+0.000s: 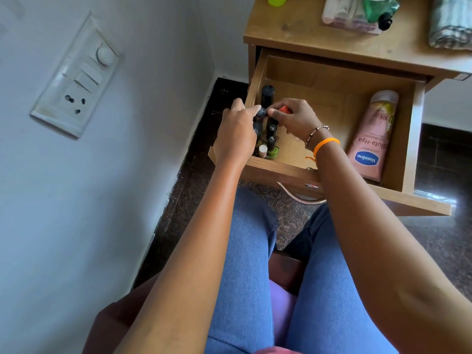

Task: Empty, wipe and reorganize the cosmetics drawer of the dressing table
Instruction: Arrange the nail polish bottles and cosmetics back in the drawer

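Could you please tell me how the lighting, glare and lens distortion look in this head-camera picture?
Head view: soft, even daylight; bright glare on the dark polished floor at right; wide-angle bending tilts the white wall switch panel and skews the open wooden drawer; the pink Vaseline lotion tube reads sharp, while the tabletop clutter at the upper edge looks slightly soft.

A pale wall is running along the left, carrying a white switch plate with a round dial and a socket. To the right of that plate, dark speckled stone floor is showing, and daylight is glaring off it further right. A wooden table is standing beyond the plate, in the corner.
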Action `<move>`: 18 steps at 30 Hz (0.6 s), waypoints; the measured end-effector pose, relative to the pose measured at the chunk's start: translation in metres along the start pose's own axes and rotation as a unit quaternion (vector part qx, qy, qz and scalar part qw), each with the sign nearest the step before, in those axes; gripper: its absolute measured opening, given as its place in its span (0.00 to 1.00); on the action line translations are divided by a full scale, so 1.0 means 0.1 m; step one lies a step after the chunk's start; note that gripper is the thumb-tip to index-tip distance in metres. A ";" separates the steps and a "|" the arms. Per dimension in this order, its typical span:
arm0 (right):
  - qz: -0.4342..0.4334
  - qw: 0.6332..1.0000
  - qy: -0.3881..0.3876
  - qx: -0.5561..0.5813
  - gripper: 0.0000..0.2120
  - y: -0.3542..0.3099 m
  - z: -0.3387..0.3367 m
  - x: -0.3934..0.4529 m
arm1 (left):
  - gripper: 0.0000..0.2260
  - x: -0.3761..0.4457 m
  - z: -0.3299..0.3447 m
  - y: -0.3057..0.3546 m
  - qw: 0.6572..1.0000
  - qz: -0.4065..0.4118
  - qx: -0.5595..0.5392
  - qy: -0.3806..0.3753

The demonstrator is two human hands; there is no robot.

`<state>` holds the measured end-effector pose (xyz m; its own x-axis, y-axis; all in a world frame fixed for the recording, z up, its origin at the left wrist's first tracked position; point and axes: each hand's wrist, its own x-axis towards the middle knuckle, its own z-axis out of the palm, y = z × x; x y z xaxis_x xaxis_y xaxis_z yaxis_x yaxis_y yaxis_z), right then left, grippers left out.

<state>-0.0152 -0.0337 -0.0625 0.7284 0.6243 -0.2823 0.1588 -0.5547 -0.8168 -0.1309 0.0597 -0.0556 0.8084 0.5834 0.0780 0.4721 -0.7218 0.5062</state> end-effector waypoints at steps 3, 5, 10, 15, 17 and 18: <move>0.064 0.993 0.006 0.097 0.10 -0.01 -0.04 0.00 | 0.22 0.00 0.01 0.00 1.000 0.002 -0.005 0.007; 0.121 0.976 0.001 0.183 0.11 -0.01 -0.07 0.00 | 0.21 0.00 0.02 -0.01 1.000 0.005 -0.007 0.010; 0.190 0.901 -0.012 0.391 0.13 0.00 -0.13 -0.03 | 0.21 0.00 0.02 -0.01 1.000 0.008 -0.010 0.011; 0.215 0.850 0.046 0.479 0.18 0.07 -0.22 -0.04 | 0.21 -0.01 0.01 0.00 1.000 0.008 0.000 0.008; 0.236 0.831 0.054 0.501 0.09 0.06 -0.23 -0.05 | 0.21 -0.01 0.00 0.00 1.000 0.005 0.007 0.007; 0.240 0.829 0.051 0.502 0.04 0.05 -0.22 -0.04 | 0.21 -0.01 0.00 0.01 1.000 0.004 0.011 0.006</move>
<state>-0.0031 -0.0514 -0.0547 0.6079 0.3853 -0.6942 -0.7636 0.0443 -0.6441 -0.1316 0.0589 -0.0551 0.8081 0.5817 0.0925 0.4732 -0.7348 0.4860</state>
